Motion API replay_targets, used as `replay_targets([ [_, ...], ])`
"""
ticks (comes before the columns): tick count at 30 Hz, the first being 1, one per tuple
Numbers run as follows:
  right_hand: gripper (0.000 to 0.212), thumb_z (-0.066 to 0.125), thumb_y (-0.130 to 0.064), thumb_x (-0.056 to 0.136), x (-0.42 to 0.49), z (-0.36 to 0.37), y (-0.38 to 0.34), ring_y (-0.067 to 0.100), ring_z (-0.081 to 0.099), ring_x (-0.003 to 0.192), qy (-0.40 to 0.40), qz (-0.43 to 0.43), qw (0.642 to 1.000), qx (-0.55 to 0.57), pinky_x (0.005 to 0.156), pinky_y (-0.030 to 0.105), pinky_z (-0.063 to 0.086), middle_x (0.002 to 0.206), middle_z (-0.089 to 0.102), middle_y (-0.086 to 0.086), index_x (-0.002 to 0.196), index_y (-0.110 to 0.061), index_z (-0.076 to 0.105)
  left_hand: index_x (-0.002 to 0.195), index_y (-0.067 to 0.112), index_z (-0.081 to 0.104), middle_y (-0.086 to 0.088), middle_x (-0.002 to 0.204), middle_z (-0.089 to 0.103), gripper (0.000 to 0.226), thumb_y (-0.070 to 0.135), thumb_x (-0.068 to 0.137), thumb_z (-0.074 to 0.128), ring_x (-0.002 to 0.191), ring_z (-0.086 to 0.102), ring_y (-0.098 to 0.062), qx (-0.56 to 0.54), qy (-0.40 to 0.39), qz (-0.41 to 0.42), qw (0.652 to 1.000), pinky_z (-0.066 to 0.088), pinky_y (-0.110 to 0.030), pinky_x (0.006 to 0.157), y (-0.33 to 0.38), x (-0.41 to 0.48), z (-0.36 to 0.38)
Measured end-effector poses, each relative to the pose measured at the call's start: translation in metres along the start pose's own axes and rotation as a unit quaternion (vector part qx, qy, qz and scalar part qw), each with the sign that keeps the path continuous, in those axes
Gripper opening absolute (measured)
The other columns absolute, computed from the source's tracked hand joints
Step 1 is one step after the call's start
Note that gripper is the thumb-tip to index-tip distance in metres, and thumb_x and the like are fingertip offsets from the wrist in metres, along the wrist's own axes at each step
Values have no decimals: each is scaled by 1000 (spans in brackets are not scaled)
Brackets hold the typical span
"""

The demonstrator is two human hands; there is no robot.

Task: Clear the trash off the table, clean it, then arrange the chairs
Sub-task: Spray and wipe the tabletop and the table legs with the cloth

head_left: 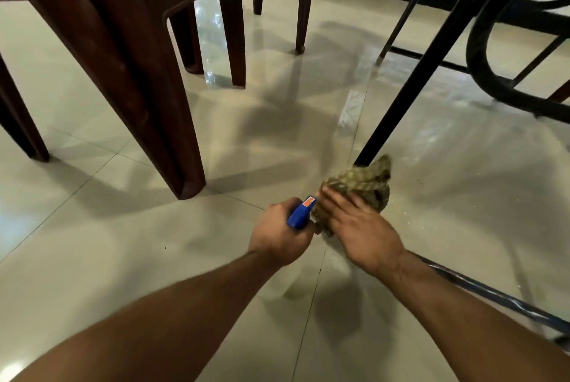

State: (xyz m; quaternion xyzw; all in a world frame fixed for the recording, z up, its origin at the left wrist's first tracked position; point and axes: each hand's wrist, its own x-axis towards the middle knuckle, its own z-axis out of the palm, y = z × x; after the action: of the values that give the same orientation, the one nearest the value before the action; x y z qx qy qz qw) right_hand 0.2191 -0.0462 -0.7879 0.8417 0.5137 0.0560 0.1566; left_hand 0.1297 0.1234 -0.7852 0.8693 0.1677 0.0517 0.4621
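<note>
Two hands show, the left hand (pixel 279 233) and the right hand (pixel 361 227), on two bare forearms; one blue handle (pixel 300 213) bearing one orange label; one olive-green cloth (pixel 364 184); one dark brown chair (pixel 123 26) close by, with four legs in view; two more brown legs (pixel 303 11) behind it, their seat cut off by the top edge; one further brown leg end (pixel 561 94) at the right edge; two straight black metal legs, one thick black leg (pixel 431 73) and one thin black leg (pixel 410 8); one curved black hoop (pixel 473 51); one dark line (pixel 493 298) at lower right, cable or rod, I cannot tell which.
</note>
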Motion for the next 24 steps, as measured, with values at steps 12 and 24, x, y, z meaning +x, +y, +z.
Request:
replay_targets([
  [12, 78, 24, -54, 80, -5, 19, -31, 22, 43, 140, -85, 26, 987, 136, 123, 37, 19, 144, 55, 6, 137, -13, 58, 74, 31, 50, 11, 60, 53, 16, 33, 83, 63, 52, 46, -8, -10, 2, 16, 1000, 32, -18, 49, 7, -3, -8],
  [24, 41, 49, -15, 96, -10, 5, -19, 20, 41, 137, -91, 5, 982, 168, 115, 34, 27, 142, 52, -1, 135, -23, 58, 91, 26, 60, 7, 70, 59, 7, 28, 88, 65, 58, 51, -8, -1, -18, 27, 999, 40, -21, 54, 14, -9, 0],
])
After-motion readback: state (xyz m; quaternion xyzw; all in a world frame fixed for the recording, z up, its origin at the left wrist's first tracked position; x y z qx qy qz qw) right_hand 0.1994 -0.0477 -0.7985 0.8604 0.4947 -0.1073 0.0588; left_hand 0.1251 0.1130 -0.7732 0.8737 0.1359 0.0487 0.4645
